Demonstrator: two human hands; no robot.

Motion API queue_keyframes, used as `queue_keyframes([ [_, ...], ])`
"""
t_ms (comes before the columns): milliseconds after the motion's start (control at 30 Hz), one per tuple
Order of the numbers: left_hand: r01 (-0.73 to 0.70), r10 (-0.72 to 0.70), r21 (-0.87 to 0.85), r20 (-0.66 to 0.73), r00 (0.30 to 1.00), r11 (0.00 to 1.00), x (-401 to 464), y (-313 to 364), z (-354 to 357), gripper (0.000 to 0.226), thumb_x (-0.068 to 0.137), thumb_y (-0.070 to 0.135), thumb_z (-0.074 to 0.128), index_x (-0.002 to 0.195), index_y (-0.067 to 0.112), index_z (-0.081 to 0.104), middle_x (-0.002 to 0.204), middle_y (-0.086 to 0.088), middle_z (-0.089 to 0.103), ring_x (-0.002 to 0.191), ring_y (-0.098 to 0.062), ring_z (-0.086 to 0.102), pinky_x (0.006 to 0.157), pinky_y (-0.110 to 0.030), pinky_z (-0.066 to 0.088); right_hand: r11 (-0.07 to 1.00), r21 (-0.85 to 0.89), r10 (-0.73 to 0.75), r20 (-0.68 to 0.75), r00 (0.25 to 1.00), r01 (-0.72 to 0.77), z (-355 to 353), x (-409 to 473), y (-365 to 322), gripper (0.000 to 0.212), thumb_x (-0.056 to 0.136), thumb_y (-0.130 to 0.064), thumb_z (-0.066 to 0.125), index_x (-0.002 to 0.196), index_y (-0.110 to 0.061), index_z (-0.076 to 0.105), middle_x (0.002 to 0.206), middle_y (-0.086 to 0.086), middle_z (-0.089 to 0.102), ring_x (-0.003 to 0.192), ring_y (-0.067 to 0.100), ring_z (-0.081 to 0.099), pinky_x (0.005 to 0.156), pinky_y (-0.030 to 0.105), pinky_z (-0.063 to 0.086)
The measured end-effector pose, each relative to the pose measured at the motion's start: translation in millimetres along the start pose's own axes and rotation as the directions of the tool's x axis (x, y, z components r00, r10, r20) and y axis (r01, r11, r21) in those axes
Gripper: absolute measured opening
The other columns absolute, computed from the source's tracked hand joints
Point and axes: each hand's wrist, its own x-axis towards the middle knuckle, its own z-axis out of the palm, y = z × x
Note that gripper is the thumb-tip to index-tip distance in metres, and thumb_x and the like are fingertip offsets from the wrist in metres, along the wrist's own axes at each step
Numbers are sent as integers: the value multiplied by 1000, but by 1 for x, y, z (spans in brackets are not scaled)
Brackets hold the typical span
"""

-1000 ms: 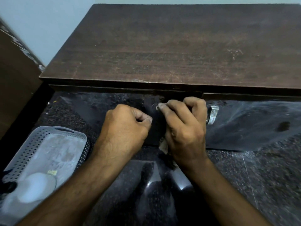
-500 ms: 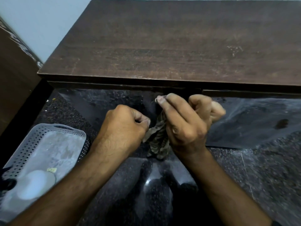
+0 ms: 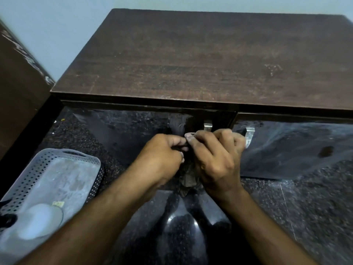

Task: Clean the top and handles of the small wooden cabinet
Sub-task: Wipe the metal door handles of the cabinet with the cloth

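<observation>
The small wooden cabinet's dark brown top (image 3: 210, 60) fills the upper half of the view, with faint scratches and dust marks. Below its front edge two metal handles show: the left door's handle (image 3: 207, 126) and the right door's handle (image 3: 249, 135). My left hand (image 3: 162, 155) and my right hand (image 3: 215, 159) meet just under the left handle, both closed on a crumpled dark patterned cloth (image 3: 188, 178) that hangs between them. My right hand hides the lower part of both handles.
A white perforated plastic basket (image 3: 57, 175) holding a pale rounded object (image 3: 38, 220) sits on the speckled dark stone floor (image 3: 305, 203) at the lower left. A brown wooden panel (image 3: 17, 96) stands at the left. A pale wall runs behind the cabinet.
My view has pulled back from the cabinet. My hands have drawn together and slid down, so the tops of both handles show again and the cloth hangs lower between them.
</observation>
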Motion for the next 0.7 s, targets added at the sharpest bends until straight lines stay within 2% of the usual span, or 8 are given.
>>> queue_keyframes([
  [67, 71, -69, -205, 15, 997, 976, 0, 5, 0, 38, 87, -7, 51, 104, 17, 75, 98, 2, 75, 81, -12, 61, 67, -29, 48, 993, 110, 36, -28, 999, -33, -8, -3, 0, 12, 89, -5, 69, 96, -2, 79, 100, 10, 75, 82, 24, 51, 74, 38, 37],
  [167, 84, -78, -392, 31, 996, 916, -2, 13, 2, 22, 89, 6, 55, 92, 4, 77, 83, -7, 70, 70, -15, 56, 58, -25, 43, 941, 293, 177, -8, 984, -167, -22, -12, -6, 15, 87, 3, 71, 100, 3, 77, 99, 14, 72, 83, 27, 61, 81, 29, 43],
  [233, 34, -31, -330, 13, 999, 943, -5, 13, 5, 23, 93, 19, 63, 88, 1, 76, 74, -10, 65, 66, -17, 55, 59, -24, 44, 891, 362, 282, 30, 959, -273, -28, -17, -11, 14, 86, 1, 75, 99, 3, 76, 96, 12, 71, 86, 23, 64, 85, 22, 47],
  [333, -28, 4, -244, -99, 995, 969, -6, 10, 5, 22, 90, 24, 69, 76, 7, 75, 61, -9, 66, 55, -16, 56, 61, -28, 50, 821, 443, 375, 56, 925, -359, -31, -20, -17, 16, 84, -3, 78, 99, 2, 75, 97, 9, 71, 92, 17, 67, 84, 24, 54],
  [400, -39, -6, -312, -139, 990, 949, -6, 12, 4, 23, 89, 23, 70, 75, 5, 75, 61, -12, 67, 51, -16, 56, 57, -28, 52, 766, 494, 440, 66, 896, -412, -32, -21, -20, 21, 85, -7, 77, 103, 2, 74, 101, 7, 70, 98, 13, 67, 88, 20, 52],
  [500, -33, -57, -463, -179, 982, 886, -4, 13, 2, 24, 92, 17, 66, 75, 0, 70, 59, -15, 63, 41, -13, 52, 44, -23, 49, 728, 527, 446, 122, 887, -439, -31, -23, -25, 28, 86, -5, 76, 112, 4, 72, 104, 9, 71, 100, 14, 69, 89, 20, 53],
  [600, -55, -20, -338, -214, 977, 940, 0, 7, -2, 21, 91, 15, 68, 75, 2, 71, 60, -14, 66, 48, -20, 56, 54, -31, 51, 635, 593, 514, 153, 844, -495, -31, -22, -22, 23, 86, -2, 75, 109, 0, 74, 97, 8, 72, 91, 15, 71, 80, 26, 57],
  [700, -74, 41, -139, -227, 973, 988, 4, 1, -6, 10, 80, 19, 79, 76, 12, 74, 62, -7, 72, 52, -17, 63, 54, -31, 53, 664, 570, 578, 18, 816, -483, -31, -5, -6, 18, 88, -6, 74, 105, -1, 75, 97, 7, 70, 92, 10, 67, 82, 17, 51],
])
